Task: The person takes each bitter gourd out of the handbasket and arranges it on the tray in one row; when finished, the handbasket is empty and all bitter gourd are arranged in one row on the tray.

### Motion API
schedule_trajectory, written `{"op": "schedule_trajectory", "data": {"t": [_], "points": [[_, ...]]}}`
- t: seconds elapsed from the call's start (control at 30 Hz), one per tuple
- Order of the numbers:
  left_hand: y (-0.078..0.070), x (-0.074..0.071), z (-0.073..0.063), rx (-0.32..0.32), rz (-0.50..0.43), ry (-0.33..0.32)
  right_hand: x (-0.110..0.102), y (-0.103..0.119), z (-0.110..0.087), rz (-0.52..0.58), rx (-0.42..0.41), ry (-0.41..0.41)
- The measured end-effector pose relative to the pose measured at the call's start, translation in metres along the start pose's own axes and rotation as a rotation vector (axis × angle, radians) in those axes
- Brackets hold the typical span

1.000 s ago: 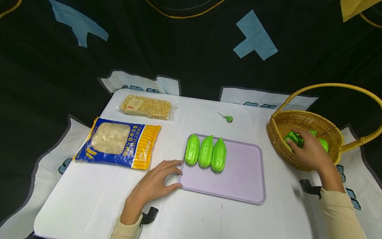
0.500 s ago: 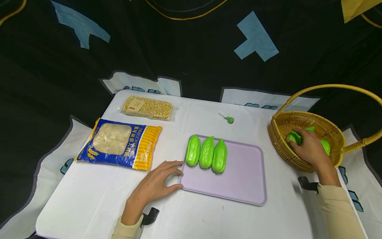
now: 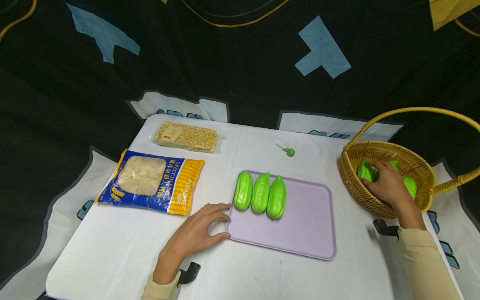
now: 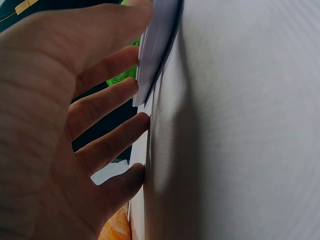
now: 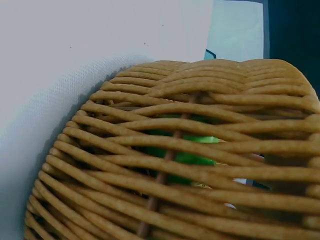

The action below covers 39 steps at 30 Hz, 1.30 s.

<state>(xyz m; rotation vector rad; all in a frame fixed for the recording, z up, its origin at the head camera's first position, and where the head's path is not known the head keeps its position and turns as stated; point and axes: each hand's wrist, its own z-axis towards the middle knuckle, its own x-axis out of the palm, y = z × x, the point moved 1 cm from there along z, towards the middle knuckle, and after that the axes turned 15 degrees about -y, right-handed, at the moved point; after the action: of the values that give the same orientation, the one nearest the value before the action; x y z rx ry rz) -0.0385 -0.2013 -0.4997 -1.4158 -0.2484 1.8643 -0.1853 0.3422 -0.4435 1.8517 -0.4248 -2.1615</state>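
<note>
My left hand (image 3: 193, 231) rests at the left end of a lilac tray (image 3: 303, 221). Its fingers are loosely extended, with fingertips and thumb against the rim; the left wrist view shows fingers (image 4: 112, 92) along the tray's edge (image 4: 155, 50). Three long green ridged fruits (image 3: 260, 193) lie side by side on the tray's left part. Inside a wicker basket (image 3: 346, 179), my right hand (image 3: 388, 185) grips another green ridged fruit (image 3: 365, 170) between thumb and fingers. More green fruit (image 3: 410, 186) lies beside it, partly hidden. Basket weave (image 5: 150, 165) blocks most of the right wrist view.
A blue and yellow orecchiette bag (image 3: 150, 183) lies at the left of the white table (image 3: 112, 250). Behind it is a pack of yellow grains (image 3: 187, 136). A green lollipop (image 3: 288, 151) lies beyond the tray. The basket's tall handle (image 3: 423, 109) arches over its opening.
In the basket, the green fruit at my right fingers has shifted and turned, and the hand has moved slightly with it. My left hand stays at the tray.
</note>
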Motion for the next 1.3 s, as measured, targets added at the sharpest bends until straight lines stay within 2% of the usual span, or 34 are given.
{"op": "schedule_trajectory", "data": {"t": [0.63,0.97,1.3], "points": [[0.0,0.0,0.001,0.007,0.003,-0.002,0.002,0.002,-0.002,0.021,0.021,-0.055],[-0.001,-0.002,0.001,-0.002,0.011,0.01,-0.012,0.011,-0.006,0.041,-0.019,-0.151],[-0.002,-0.001,0.002,-0.006,0.014,0.019,-0.03,0.024,-0.014,0.064,-0.016,-0.199]]}}
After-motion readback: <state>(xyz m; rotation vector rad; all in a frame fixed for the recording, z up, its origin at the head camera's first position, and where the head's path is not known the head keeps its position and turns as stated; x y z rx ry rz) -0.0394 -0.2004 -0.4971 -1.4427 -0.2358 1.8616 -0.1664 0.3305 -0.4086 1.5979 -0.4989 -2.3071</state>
